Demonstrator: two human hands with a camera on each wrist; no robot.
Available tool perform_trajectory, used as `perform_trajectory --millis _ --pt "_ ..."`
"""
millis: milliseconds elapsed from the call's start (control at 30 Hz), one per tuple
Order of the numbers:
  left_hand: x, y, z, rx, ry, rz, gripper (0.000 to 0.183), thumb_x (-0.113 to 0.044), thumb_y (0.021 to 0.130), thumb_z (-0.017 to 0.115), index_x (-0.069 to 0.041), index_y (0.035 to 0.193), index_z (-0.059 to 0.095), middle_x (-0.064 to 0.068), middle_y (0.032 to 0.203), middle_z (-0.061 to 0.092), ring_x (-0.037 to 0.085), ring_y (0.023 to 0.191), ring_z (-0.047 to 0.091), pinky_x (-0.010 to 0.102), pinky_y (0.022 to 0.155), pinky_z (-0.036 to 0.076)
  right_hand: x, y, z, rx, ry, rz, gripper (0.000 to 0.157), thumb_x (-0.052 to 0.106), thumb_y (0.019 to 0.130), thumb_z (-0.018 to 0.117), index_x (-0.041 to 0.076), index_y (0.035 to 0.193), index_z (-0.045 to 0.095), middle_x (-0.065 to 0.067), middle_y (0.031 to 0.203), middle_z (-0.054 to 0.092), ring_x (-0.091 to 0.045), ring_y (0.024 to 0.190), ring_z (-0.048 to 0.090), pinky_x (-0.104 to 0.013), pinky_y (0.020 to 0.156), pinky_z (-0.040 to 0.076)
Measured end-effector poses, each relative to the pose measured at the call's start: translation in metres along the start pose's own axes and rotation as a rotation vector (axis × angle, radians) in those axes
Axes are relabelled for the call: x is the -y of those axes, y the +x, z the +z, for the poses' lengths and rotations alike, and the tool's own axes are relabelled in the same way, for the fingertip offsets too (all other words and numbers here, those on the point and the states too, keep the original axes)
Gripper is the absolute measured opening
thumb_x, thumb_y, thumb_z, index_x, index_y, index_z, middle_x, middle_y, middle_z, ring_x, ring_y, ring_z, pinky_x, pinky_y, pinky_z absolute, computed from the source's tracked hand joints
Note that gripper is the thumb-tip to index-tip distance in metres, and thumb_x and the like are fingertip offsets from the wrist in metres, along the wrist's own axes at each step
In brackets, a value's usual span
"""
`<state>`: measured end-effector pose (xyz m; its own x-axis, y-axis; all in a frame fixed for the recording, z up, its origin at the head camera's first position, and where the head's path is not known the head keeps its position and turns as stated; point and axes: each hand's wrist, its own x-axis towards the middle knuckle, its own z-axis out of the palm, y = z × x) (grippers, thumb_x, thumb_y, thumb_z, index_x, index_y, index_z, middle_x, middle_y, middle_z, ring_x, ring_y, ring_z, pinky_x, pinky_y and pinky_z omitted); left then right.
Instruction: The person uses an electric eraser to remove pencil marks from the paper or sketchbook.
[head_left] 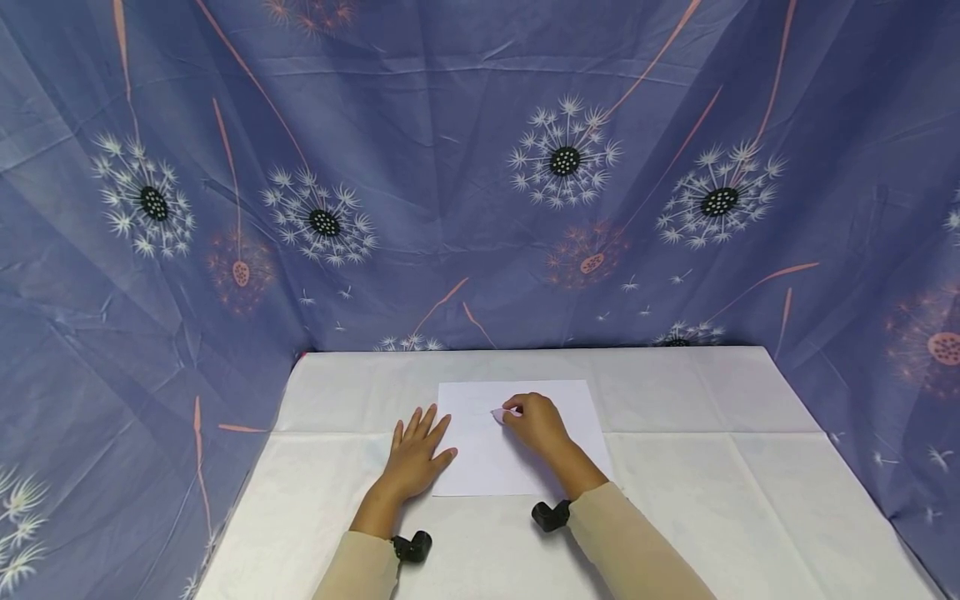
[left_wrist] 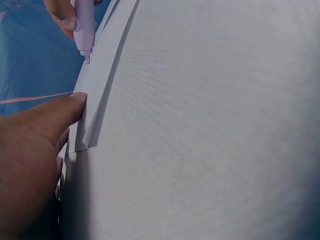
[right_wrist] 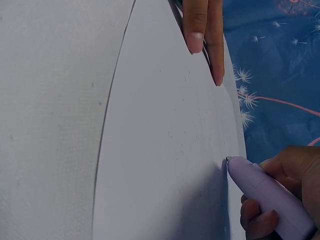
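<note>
A sheet of white paper lies on the white-covered table. My right hand pinches a thick lilac pen-shaped tool with a small narrow tip; the tip is right at the paper's upper part. Faint lines show on the sheet beside it. On the left, my left hand lies flat with fingers spread, its thumb and fingertips at the paper's left edge. In the left wrist view the thumb rests on the sheet's edge, below the lilac tool. Small dark specks dot the paper in the right wrist view.
The tabletop has a white cover with fold creases. Blue curtain cloth with dandelion prints hangs behind the table and along both sides. Each wrist wears a small black camera.
</note>
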<state>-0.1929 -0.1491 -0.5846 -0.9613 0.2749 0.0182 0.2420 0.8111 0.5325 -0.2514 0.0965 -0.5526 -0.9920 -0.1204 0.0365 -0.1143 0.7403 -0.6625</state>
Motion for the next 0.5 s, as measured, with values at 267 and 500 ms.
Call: perform_trajectory --millis 267,500 --pt "-0.0002 -0.0009 0.0016 -0.039 -0.012 0.027 0.061 -0.036 0.100 0.059 -0.009 0.153 0.044 0.021 0.166 0.027 0.047 0.155 0.015 0.070 0.122 0.003 0.0016 -0.0023 -0.0030 -0.010 0.005 0.000 0.013 0.022 0.089 0.076 0.013 0.097 0.080 -0.008 0.096 0.075 -0.023 0.094 0.068 -0.043 0.086 0.055" --pt "0.0009 0.0002 0.0018 -0.009 0.005 -0.007 0.062 -0.039 0.101 0.057 -0.013 0.155 0.043 0.017 0.168 0.024 0.042 0.157 0.012 0.066 0.124 0.003 0.0080 -0.0041 -0.0023 0.008 0.014 -0.014 0.017 0.025 0.089 0.076 0.012 0.099 0.081 -0.008 0.096 0.074 -0.023 0.094 0.068 -0.042 0.085 0.054"
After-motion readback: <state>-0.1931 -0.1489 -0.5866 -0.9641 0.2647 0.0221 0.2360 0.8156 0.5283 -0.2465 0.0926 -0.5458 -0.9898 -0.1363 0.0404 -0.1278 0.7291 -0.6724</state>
